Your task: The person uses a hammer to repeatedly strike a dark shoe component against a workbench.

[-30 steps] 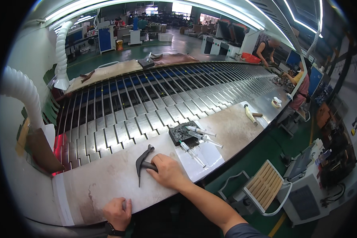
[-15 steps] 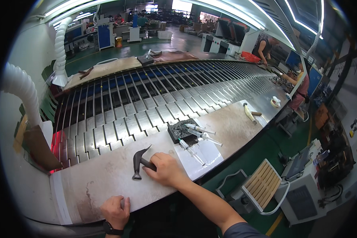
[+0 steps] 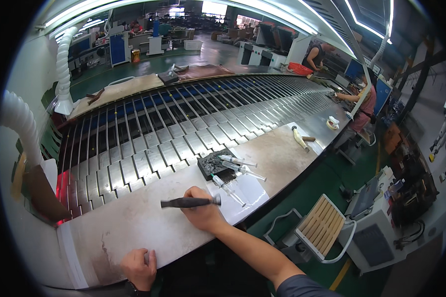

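Two hands are at work on the pale, stained bench top (image 3: 134, 227), and we see them both clearly. Our right hand (image 3: 201, 210) grips a dark-handled tool (image 3: 188, 202), fingers curled tight around its right end, the handle lying level and pointing left across the bench, its metal tip poking out toward the white sheet (image 3: 243, 194) just beside the hand. Our left hand (image 3: 139, 266) sits down at the near edge of the bench, fingers pressed together and hooked over the rim, holding nothing else. Beyond the right hand we spot a dark square tray (image 3: 215, 163) with several clear syringes (image 3: 235, 161) fanned across it and onto the white sheet. Behind that runs the long curved bed of metal slats (image 3: 158, 143). Further right on the bench lie a pale-handled mallet (image 3: 299, 138) and a roll of tape (image 3: 333, 122), well apart from us. Another person in a pink top (image 3: 365, 101) works at the far end. On the floor to our right we see a slatted wooden stool (image 3: 322, 225), and far back an orange box (image 3: 135, 55) near a blue cabinet (image 3: 119, 49). White ribbed hose (image 3: 20, 121) curls at our left.
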### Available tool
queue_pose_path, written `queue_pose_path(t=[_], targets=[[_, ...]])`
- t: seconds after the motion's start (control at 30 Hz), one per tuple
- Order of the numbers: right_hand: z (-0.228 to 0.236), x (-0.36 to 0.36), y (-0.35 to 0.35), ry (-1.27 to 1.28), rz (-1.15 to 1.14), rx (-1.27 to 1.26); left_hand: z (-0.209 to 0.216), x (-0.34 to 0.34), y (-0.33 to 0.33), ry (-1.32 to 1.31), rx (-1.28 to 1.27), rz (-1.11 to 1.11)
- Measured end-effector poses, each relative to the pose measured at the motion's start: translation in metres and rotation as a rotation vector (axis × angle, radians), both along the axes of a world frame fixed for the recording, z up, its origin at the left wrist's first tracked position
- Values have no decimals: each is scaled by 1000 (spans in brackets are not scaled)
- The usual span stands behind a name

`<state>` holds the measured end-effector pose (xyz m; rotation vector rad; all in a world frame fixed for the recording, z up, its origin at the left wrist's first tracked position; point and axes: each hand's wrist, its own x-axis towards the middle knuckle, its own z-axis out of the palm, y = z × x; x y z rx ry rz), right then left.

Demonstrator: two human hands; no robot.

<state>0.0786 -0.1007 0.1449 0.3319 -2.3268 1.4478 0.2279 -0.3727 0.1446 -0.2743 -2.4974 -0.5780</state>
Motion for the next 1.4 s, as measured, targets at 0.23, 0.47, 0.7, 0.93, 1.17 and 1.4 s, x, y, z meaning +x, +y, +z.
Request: queue_pose_path(t=[0.23, 0.47, 0.7, 0.93, 1.17, 1.4], targets=[[5, 6, -11, 186, 162, 326, -5, 4, -2, 26, 38, 38], [5, 10, -9, 205, 164, 348, -7, 3, -1, 41, 1, 11], [9, 14, -12, 126, 126, -91, 1, 11, -7, 1, 0, 76], [4, 6, -3, 293, 0, 74, 20, 4, 1, 49, -31, -11], [10, 14, -22, 208, 179, 184, 28, 16, -5, -53, -38, 34], [21, 12, -6, 121, 165, 243, 16, 6, 0, -50, -26, 31]])
